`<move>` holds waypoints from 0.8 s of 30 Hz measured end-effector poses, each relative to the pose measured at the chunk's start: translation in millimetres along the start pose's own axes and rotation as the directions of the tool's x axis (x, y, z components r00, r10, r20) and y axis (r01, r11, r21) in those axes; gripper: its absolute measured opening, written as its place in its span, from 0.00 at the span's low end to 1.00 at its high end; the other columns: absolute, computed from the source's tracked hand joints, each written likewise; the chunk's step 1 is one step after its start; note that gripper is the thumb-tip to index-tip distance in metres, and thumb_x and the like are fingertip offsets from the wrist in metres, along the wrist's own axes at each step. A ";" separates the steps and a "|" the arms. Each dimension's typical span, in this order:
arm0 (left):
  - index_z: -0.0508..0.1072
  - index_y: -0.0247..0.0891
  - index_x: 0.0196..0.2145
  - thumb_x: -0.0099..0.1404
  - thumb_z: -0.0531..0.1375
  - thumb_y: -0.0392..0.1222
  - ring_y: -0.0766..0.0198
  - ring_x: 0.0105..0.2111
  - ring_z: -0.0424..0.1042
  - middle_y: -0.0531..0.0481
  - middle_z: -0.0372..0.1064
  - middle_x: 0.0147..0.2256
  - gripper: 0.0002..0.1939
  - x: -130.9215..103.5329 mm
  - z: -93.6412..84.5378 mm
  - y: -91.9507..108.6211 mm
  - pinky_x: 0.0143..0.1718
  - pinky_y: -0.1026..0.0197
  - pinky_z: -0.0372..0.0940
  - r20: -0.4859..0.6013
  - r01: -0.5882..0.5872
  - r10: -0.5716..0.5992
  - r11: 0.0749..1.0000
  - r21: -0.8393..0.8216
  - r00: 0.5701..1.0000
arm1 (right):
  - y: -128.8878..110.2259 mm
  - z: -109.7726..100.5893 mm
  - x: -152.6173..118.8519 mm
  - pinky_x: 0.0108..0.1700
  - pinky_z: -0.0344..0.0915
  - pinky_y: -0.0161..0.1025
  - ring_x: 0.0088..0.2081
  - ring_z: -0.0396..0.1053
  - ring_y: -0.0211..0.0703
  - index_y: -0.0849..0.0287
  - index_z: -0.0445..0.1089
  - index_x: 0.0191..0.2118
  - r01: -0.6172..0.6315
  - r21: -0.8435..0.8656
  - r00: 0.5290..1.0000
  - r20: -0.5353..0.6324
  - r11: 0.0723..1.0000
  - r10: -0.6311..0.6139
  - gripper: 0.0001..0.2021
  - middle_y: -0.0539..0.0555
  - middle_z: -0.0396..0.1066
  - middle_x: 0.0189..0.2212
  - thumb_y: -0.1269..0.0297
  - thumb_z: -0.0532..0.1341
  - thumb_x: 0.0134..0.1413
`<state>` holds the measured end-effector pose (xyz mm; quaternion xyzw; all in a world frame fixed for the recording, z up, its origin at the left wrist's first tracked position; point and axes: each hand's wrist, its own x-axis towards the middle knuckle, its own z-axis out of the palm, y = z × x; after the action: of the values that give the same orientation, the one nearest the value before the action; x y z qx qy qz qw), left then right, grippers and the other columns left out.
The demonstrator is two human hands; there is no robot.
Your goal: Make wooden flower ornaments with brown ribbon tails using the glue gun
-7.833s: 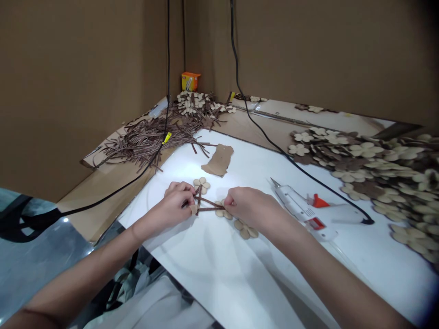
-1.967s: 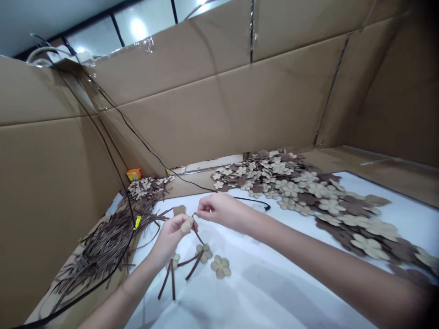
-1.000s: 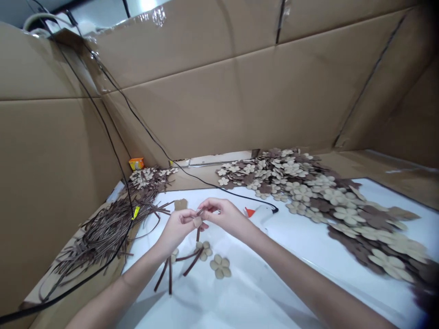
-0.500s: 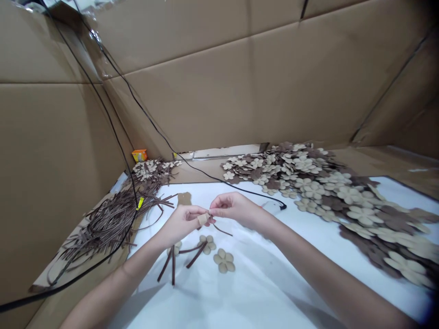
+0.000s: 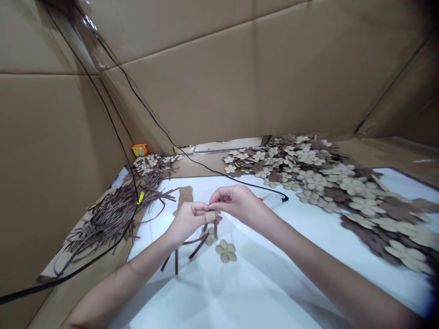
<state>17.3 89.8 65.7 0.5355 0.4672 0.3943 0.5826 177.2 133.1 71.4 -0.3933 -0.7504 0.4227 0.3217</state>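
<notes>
My left hand (image 5: 188, 221) and my right hand (image 5: 235, 203) meet over the white board (image 5: 260, 292), fingertips pinched close together. Between them is a thin brown strip (image 5: 215, 228), its ends hanging below the fingers; the pinched part is mostly hidden. Beige tape (image 5: 211, 216) wraps a digit of my left hand. Under the hands lies a beige flower (image 5: 210, 236) with brown strips (image 5: 197, 246) around it. Another beige flower (image 5: 226, 251) rests by itself just to the right.
Many brown strips (image 5: 113, 219) are heaped at left. Beige and dark brown flowers (image 5: 318, 183) pile up at right. A white tool (image 5: 274, 199) with an orange part joins the black cable (image 5: 164, 132). Cardboard walls (image 5: 212, 82) surround the board; an orange box (image 5: 140, 150) stands in back.
My hands have shifted slightly right and up, still together. The strip's end that stuck out to the right now hangs down. The view has tilted a little downward.
</notes>
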 end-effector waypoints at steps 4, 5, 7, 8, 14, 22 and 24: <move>0.76 0.30 0.31 0.49 0.67 0.44 0.59 0.32 0.74 0.43 0.76 0.29 0.14 -0.8 -1.6 -1.6 0.35 0.62 0.65 -0.010 0.016 -0.017 0.999 -0.033 1.000 | -2.7 2.3 0.5 0.26 0.63 0.32 0.23 0.70 0.38 0.58 0.71 0.25 0.033 0.006 0.999 -0.017 0.999 -0.033 0.03 0.48 0.72 0.20 0.66 0.62 0.44; 0.76 0.30 0.30 0.49 0.67 0.44 0.59 0.32 0.74 0.43 0.76 0.29 0.14 -0.9 -2.2 -2.0 0.35 0.62 0.65 -0.008 0.023 -0.024 0.999 -0.036 1.000 | -3.3 2.9 0.5 0.26 0.64 0.32 0.24 0.70 0.38 0.58 0.71 0.24 0.032 0.007 0.999 -0.021 0.999 -0.032 0.03 0.48 0.72 0.21 0.66 0.62 0.43; 0.76 0.30 0.29 0.49 0.67 0.45 0.59 0.33 0.74 0.44 0.76 0.28 0.14 -1.3 -2.6 -2.7 0.35 0.63 0.65 -0.005 0.033 -0.033 0.999 -0.036 0.999 | -3.9 3.8 0.7 0.27 0.65 0.32 0.25 0.71 0.38 0.58 0.71 0.25 0.023 0.019 0.999 -0.025 1.000 -0.023 0.01 0.49 0.73 0.22 0.67 0.62 0.43; 0.76 0.30 0.28 0.48 0.67 0.45 0.58 0.33 0.74 0.44 0.75 0.27 0.14 -1.6 -2.4 -2.9 0.35 0.63 0.65 -0.005 0.035 -0.035 0.999 -0.037 0.999 | -3.7 3.9 0.8 0.28 0.65 0.32 0.26 0.71 0.38 0.58 0.71 0.26 0.015 0.033 1.000 -0.021 0.999 -0.014 0.01 0.49 0.73 0.23 0.68 0.62 0.42; 0.75 0.30 0.22 0.45 0.69 0.46 0.57 0.32 0.73 0.45 0.73 0.23 0.14 -3.0 0.7 -4.8 0.33 0.62 0.64 0.004 0.063 -0.063 0.997 -0.045 0.998 | -1.9 2.1 1.8 0.26 0.65 0.32 0.25 0.69 0.37 0.58 0.68 0.34 -0.069 0.217 0.996 0.068 0.974 0.055 0.10 0.48 0.71 0.22 0.72 0.62 0.40; 0.76 0.28 0.26 0.45 0.68 0.47 0.65 0.23 0.69 0.45 0.72 0.24 0.17 -1.6 0.8 -9.8 0.27 0.64 0.62 0.018 0.069 -0.070 0.997 0.042 0.997 | -8.4 3.6 0.9 0.24 0.63 0.31 0.23 0.66 0.35 0.59 0.66 0.35 -0.131 0.272 0.990 0.087 0.953 0.112 0.13 0.46 0.67 0.21 0.74 0.61 0.39; 0.76 0.28 0.27 0.46 0.68 0.47 0.65 0.23 0.69 0.44 0.73 0.24 0.17 -1.1 1.9 -11.1 0.27 0.63 0.62 0.008 0.070 -0.071 0.996 0.056 0.997 | -8.2 5.0 1.3 0.24 0.63 0.31 0.23 0.66 0.35 0.59 0.66 0.36 -0.136 0.283 0.989 0.086 0.949 0.116 0.13 0.46 0.67 0.20 0.75 0.61 0.39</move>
<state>18.4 87.0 54.8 0.5365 0.4938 0.3578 0.5835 169.9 129.6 76.7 -0.3747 -0.6646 0.5606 0.3219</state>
